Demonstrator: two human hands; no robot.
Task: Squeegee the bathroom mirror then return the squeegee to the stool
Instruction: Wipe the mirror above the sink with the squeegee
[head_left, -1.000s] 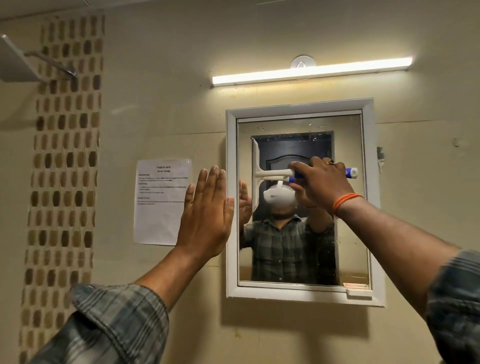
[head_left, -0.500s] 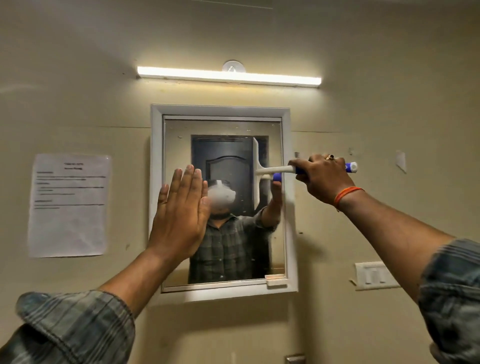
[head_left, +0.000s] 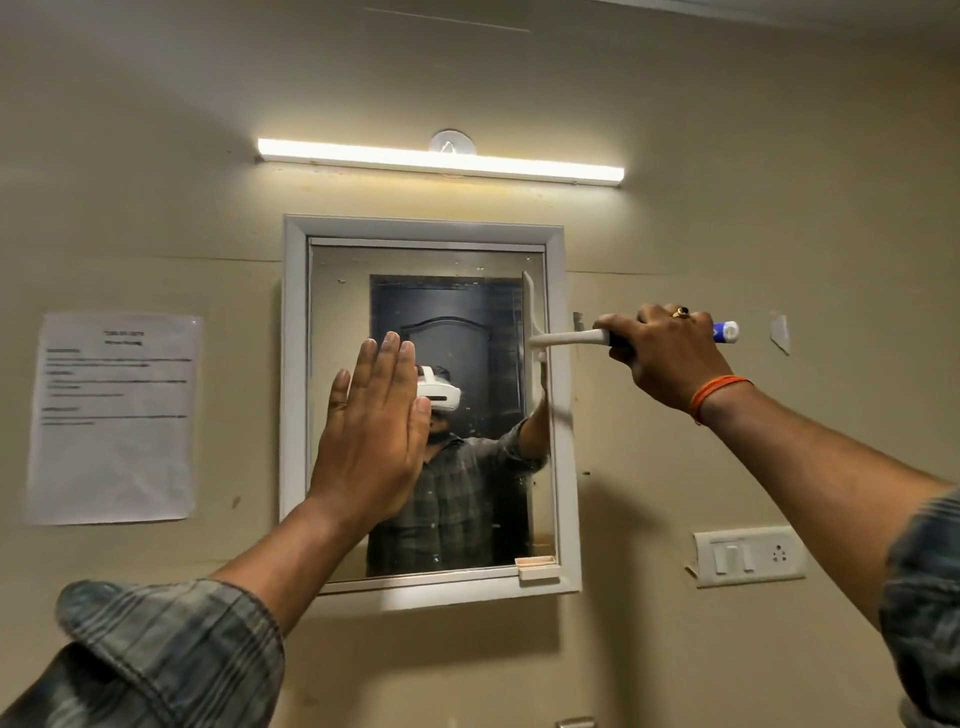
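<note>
Right hand: the right hand (head_left: 670, 358) is closed around the blue grip of the squeegee (head_left: 566, 338), at about 2 o'clock in the view; a ring sits on one finger and an orange band (head_left: 719, 392) goes around the wrist.
Squeegee: its white handle lies level and the blade stands upright at the right edge of the mirror (head_left: 431, 410), beside the white frame (head_left: 563, 415); whether the blade touches the glass I cannot tell.
Left hand: the left hand (head_left: 371, 436) is flat and fully open, fingers together and pointing to 12 o'clock, holding nothing; it covers the lower left part of the glass.
Mirror: the glass shows a dark door and a person in a checked shirt, with small spots on the surface.
Above: a lit tube lamp (head_left: 441, 161) at 12 o'clock from the mirror.
Left wall: a printed paper sheet (head_left: 114, 415) at 9 o'clock.
Right wall: a switch plate (head_left: 750, 556) at 4 o'clock, under the right forearm.
</note>
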